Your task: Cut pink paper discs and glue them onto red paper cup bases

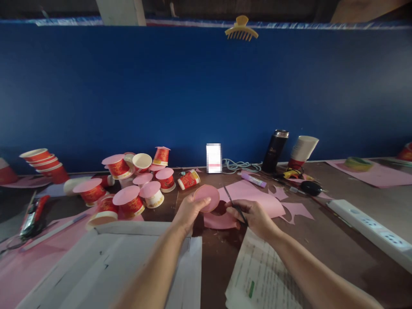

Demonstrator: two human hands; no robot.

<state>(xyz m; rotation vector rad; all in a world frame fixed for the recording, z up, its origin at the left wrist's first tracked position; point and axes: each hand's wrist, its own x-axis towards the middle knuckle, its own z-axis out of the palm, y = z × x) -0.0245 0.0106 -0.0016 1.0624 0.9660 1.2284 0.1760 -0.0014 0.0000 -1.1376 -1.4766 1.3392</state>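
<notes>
A dark brown surface [322, 240] runs up to a tall blue partition [206, 90], with a yellow hair claw [241, 29] clipped on its top edge. The left hand [189, 210] pinches a pink paper disc [206, 198] above the middle of the surface; the right hand [254, 216], closed around thin scissors [234, 205], rests on pink paper sheet [254, 197]. Red paper cups [128, 184] capped with pink discs cluster at the left. A black flask [275, 151], white power strip [373, 231], printed papers [257, 274] and a flat cardboard box [106, 266] lie around.
</notes>
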